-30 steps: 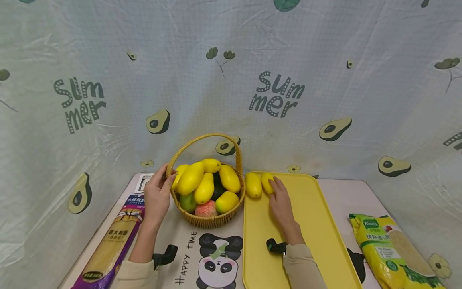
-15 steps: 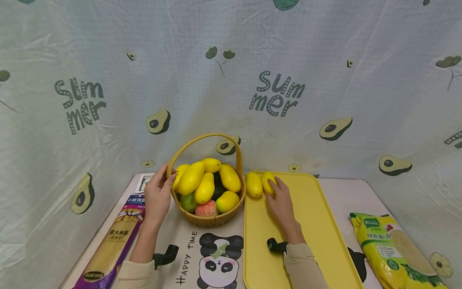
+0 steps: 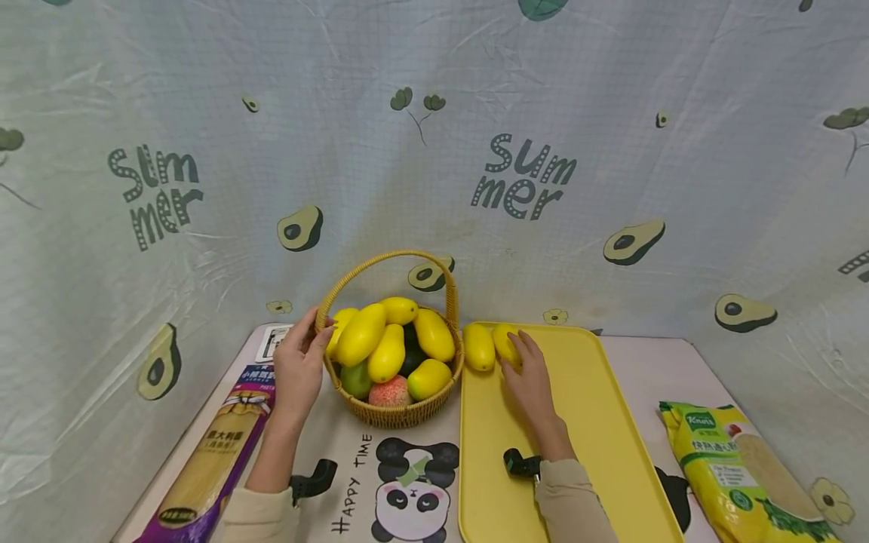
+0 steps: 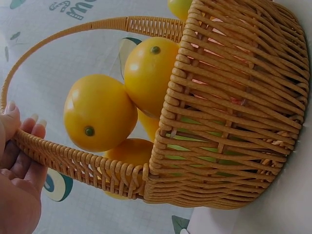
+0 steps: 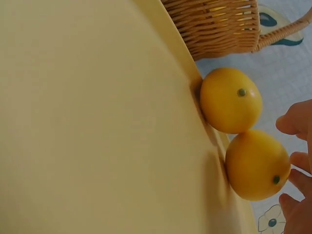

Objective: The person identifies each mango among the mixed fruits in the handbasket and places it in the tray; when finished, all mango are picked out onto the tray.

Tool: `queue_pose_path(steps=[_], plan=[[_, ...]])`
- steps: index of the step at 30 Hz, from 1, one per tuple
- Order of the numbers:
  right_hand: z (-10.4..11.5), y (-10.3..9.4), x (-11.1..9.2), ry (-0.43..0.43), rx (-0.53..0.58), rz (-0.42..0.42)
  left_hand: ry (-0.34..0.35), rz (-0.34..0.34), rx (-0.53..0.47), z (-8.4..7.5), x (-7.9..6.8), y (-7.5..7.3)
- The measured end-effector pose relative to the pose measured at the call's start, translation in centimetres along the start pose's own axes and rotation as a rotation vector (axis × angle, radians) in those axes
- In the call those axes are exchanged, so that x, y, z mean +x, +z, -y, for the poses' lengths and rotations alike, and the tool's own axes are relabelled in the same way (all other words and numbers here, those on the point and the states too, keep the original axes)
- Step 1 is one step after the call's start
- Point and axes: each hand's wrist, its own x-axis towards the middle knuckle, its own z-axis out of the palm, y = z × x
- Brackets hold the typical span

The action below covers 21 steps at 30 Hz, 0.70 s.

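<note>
The wicker basket (image 3: 394, 415) is heaped with yellow mangoes (image 3: 361, 335), a pinkish peach (image 3: 390, 392) and some dark green fruit. My left hand (image 3: 299, 369) holds the left side of its arched handle (image 4: 78, 163), thumb on one side and fingers on the other. Two more mangoes lie side by side at the far left corner of a yellow tray (image 3: 563, 392): a left mango (image 3: 479, 348) and a right mango (image 5: 256, 165). My right hand (image 3: 531, 385) reaches over the tray, its fingertips right at the right mango and its thumb apart from it.
A purple pasta bag (image 3: 217, 452) lies along the left table edge. On the right is a yellow-green Knorr bag (image 3: 740, 467). An avocado-print curtain (image 3: 434, 151) hangs behind the table, and a panda print (image 3: 410, 498) shows in front of the basket.
My right hand's fingers have shifted slightly on the right mango, the thumb side drawing back from it. The left hand and basket stay in place.
</note>
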Motion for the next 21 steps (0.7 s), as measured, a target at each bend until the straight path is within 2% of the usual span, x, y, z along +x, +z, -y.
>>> queue_pose_path(steps=[5,11,21], plan=[[0.3,0.2,-0.1,-0.025,0.000,-0.032,-0.002,0.001,0.018,-0.1,-0.1,0.0],[1.5,0.4,-0.2,-0.007,0.040,-0.048,0.012,0.000,0.023,-0.1,-0.1,0.1],[4.2,0.8,-0.5,-0.023,0.074,-0.021,-0.018,0.009,0.042,-0.1,-0.1,0.0]])
